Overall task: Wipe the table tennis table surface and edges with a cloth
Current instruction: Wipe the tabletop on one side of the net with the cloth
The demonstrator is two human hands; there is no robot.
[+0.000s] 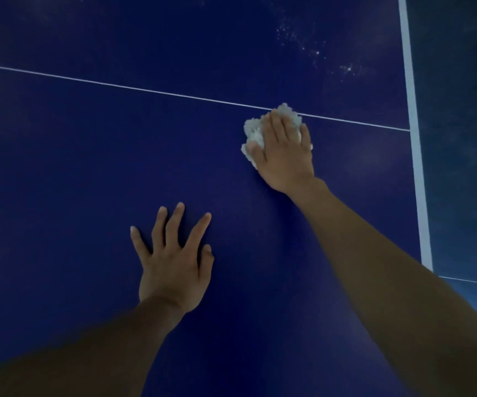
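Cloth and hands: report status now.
Right hand presses white cloth onto table at thin white line. Left hand spread, resting on table. White specks lie beyond the line; nothing blocks the cloth.

Dim, bluish light, soft focus, forearms blurred low down, lines bowed at edges.

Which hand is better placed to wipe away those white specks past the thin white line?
The right hand: it presses the crumpled white cloth on the thin white line, nearest the white specks. The left hand lies flat, cloth-free, farther back.
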